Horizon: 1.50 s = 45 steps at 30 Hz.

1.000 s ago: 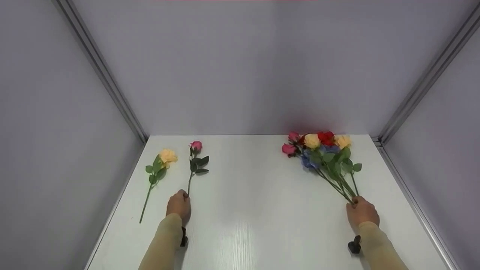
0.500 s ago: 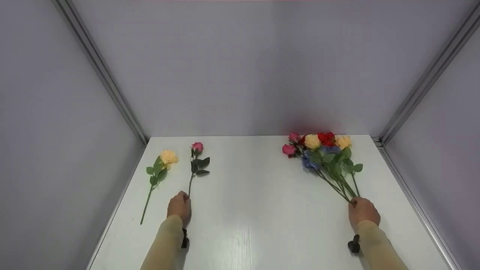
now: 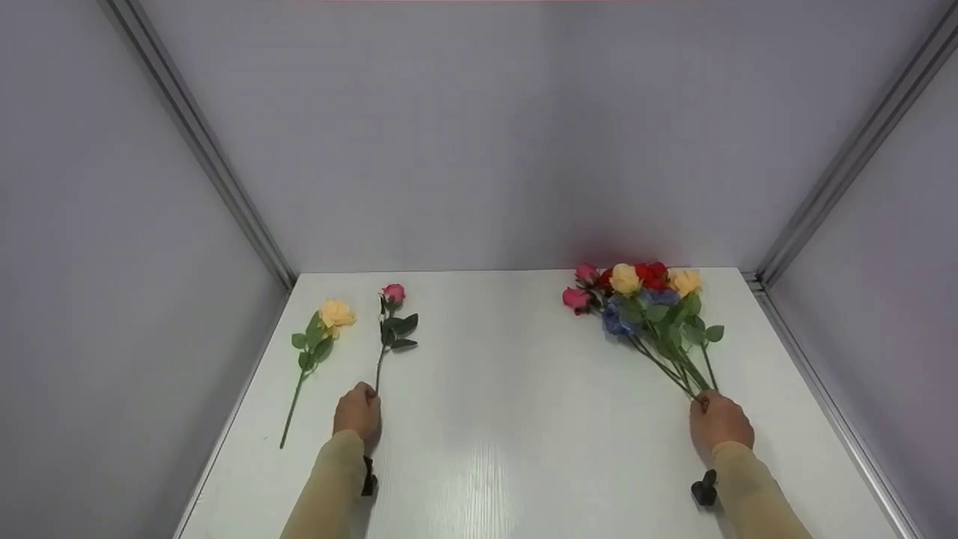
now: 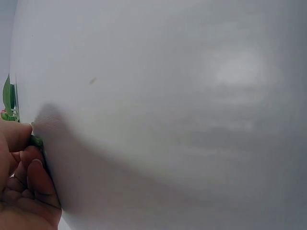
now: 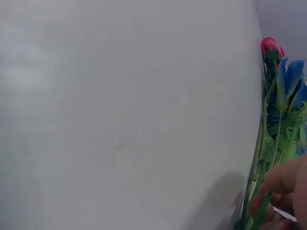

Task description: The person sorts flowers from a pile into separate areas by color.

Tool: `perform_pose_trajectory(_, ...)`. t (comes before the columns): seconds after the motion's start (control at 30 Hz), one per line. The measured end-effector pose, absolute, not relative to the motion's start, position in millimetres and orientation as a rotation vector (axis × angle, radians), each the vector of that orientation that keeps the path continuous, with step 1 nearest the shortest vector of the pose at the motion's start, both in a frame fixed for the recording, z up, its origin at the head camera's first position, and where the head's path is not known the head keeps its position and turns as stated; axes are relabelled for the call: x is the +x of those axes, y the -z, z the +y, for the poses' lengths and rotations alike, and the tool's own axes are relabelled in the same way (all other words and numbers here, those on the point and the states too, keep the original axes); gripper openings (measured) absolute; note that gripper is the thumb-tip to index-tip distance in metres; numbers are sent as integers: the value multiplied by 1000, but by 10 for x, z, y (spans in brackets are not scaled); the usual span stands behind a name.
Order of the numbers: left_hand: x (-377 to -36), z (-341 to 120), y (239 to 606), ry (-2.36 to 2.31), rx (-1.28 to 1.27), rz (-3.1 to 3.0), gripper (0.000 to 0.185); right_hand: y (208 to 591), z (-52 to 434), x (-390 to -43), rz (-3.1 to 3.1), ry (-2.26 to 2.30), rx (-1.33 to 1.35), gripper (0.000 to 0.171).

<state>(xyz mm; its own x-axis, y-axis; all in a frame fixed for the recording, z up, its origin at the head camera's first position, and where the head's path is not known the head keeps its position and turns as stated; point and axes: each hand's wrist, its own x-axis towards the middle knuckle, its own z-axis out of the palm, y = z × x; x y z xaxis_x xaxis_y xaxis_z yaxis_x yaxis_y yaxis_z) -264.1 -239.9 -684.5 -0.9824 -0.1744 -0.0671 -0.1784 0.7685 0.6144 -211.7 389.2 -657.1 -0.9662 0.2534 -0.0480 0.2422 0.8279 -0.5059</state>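
On the white table (image 3: 509,389) my left hand (image 3: 358,412) pinches the lower stem end of a single pink rose (image 3: 393,293) that lies flat; the left wrist view shows my left hand (image 4: 24,177) curled round the green stem tip (image 4: 36,141). My right hand (image 3: 718,421) grips the gathered stems of a bouquet (image 3: 644,299) of pink, yellow, red and blue flowers lying on the table's right side. In the right wrist view the fingers (image 5: 280,191) are curled round the bouquet's green stems (image 5: 261,158), with a pink bud (image 5: 271,47) and blue petals (image 5: 290,79) beyond.
A loose yellow rose (image 3: 335,313) with a long stem lies left of the pink one, close to the table's left edge. Grey walls with metal rails (image 3: 224,187) close in the table at the left, back and right.
The bouquet and my right hand have shifted very slightly; the left hand and the pink rose stay where they were.
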Motion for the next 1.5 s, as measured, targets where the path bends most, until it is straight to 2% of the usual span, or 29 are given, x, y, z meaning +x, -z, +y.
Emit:
perform_pose_trajectory(0.3,-2590,-2400,6818,-1092,-252,2966,12,6517,3811,-2096,-2955,-892,-398,32)
perform_pose_trajectory(0.73,-2567,-2362,6779,-1130,-351,2959,14,6434,3708,-2103,-2880,-1008,-427,34)
perform_pose_trajectory(1.27,-2570,-2389,6843,-1162,-332,2970,13,6379,3538,-2141,-2705,-1002,-243,23)
perform_pose_trajectory(1.5,-2569,-2388,6855,-1180,-360,2976,15,6361,3485,-2154,-2682,-1090,-259,27)
